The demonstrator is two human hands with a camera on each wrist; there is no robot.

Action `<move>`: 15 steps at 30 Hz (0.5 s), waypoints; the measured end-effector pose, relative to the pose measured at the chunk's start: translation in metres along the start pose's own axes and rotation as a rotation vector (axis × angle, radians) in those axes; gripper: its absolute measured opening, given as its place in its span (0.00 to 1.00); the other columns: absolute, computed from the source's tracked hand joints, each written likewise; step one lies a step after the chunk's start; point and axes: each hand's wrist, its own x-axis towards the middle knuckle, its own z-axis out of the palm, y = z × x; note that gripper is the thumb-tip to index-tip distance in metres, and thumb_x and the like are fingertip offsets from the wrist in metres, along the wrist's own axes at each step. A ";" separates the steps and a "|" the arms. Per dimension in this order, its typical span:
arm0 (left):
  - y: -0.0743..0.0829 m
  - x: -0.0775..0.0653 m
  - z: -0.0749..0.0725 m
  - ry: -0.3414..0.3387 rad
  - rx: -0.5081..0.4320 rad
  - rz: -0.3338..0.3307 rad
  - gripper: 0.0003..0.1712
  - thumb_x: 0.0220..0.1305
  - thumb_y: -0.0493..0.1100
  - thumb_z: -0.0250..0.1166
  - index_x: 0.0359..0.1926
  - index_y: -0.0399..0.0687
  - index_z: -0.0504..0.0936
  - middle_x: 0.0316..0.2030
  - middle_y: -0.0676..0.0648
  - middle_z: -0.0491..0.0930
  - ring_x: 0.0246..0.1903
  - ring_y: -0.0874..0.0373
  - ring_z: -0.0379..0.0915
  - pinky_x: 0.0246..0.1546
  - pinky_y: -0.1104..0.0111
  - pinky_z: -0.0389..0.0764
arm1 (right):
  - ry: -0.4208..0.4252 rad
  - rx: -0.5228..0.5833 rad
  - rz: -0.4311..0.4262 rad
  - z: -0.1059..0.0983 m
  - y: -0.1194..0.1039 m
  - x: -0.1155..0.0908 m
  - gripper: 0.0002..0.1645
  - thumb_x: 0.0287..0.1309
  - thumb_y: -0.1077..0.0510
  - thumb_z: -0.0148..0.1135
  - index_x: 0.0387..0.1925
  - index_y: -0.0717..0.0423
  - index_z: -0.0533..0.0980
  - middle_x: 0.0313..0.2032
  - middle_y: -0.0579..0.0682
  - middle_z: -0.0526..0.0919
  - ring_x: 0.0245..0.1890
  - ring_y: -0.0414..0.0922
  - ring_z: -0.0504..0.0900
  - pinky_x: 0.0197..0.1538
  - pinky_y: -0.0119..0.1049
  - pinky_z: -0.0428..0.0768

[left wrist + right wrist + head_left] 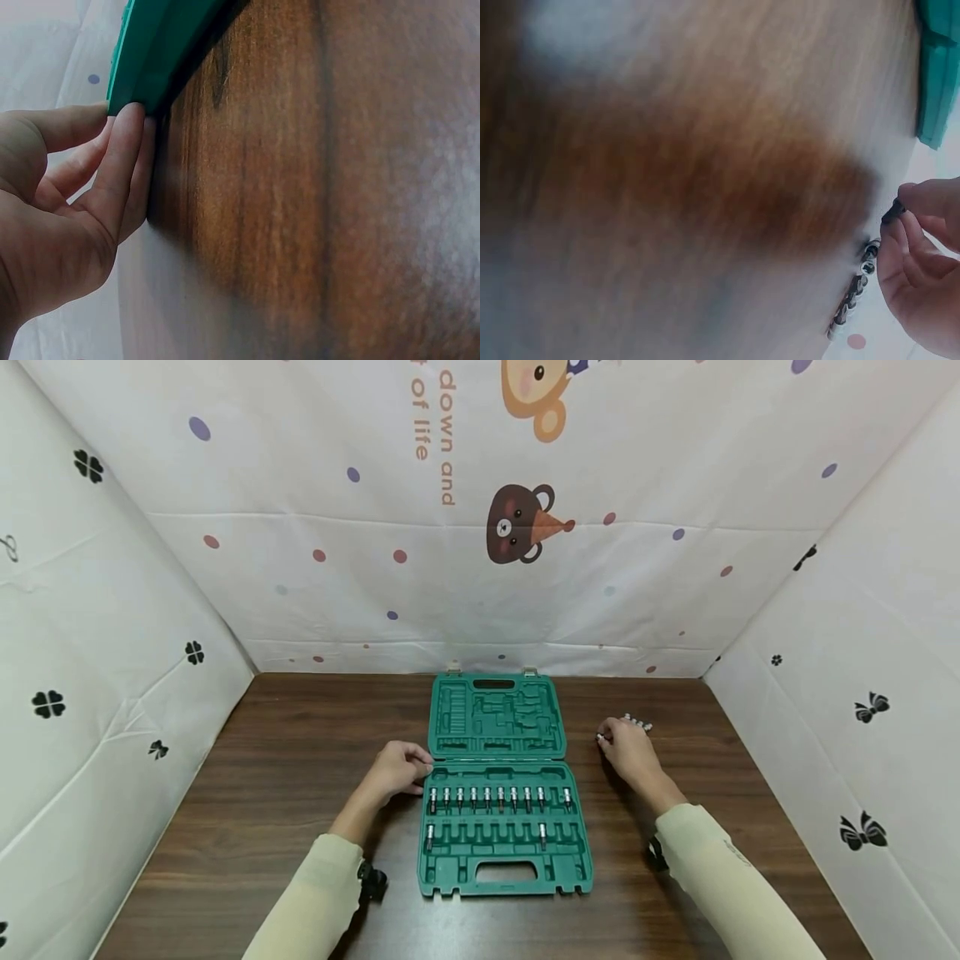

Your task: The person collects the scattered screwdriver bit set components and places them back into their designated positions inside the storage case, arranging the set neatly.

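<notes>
A green plastic socket case lies unfolded on the table, its lid laid back on the far side. At its left edge, near the hinge, my left hand holds the rim between thumb and fingertips. My right hand is to the right of the lid, pinching a small bit socket whose dark end shows between thumb and finger. Several more bit sockets lie in a line beside that hand. Inside the case, a row of bit sockets fills most of the upper slots, and two stand in the lower row.
The dark wood table reaches to printed cloth walls at the back and both sides. Two latches stick out from the lid's far edge. A handle opening is cut through the case's near side.
</notes>
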 end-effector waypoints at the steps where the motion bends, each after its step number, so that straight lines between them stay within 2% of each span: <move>1: 0.000 0.000 0.000 0.000 0.003 0.001 0.06 0.72 0.32 0.63 0.44 0.35 0.85 0.46 0.39 0.81 0.39 0.51 0.81 0.34 0.60 0.90 | 0.001 0.019 0.000 -0.001 0.000 0.000 0.07 0.68 0.64 0.65 0.44 0.64 0.81 0.40 0.62 0.85 0.42 0.57 0.84 0.45 0.54 0.85; 8: 0.001 0.000 0.000 0.004 0.007 0.001 0.06 0.72 0.32 0.63 0.45 0.35 0.85 0.48 0.38 0.80 0.40 0.50 0.81 0.34 0.60 0.90 | 0.005 0.162 0.022 -0.006 0.000 -0.007 0.05 0.66 0.63 0.65 0.42 0.61 0.79 0.37 0.57 0.86 0.40 0.53 0.84 0.45 0.51 0.84; 15: 0.001 0.000 0.000 0.007 0.006 -0.009 0.07 0.73 0.33 0.62 0.46 0.35 0.86 0.51 0.37 0.80 0.42 0.50 0.82 0.34 0.60 0.90 | -0.088 0.327 0.108 -0.011 -0.003 -0.018 0.08 0.69 0.58 0.64 0.46 0.58 0.79 0.42 0.55 0.85 0.41 0.48 0.83 0.43 0.43 0.83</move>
